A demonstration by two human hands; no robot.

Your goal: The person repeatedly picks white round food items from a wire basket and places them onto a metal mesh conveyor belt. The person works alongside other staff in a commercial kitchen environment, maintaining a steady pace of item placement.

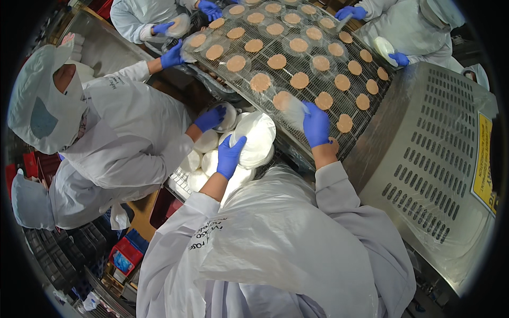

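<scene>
From my end: left hand [231, 156] at 9 o'clock, thumb clamped on a stack of white discs [256, 133] at 12. Right hand [316, 124] at 2, fingers pinching a translucent sheet [291, 110], partly over a patty [279, 99] at 1 on the mesh belt [358, 115]; can't tell if they touch. Risks I see: uneven release folds the sheet or sets it off-centre; belt travel, if any, drags it; slack thumb sheds discs; co-worker's glove [212, 117] near 10 bumps the stack.

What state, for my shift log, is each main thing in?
Left hand: gloved, gripping white rounds
White rounds: held, stacked
Right hand: gloved, pinching film
Film: held, partly over a patty
Patties: some with film, others bare
Belt: loaded; motion unclear
Red bin: open
</scene>
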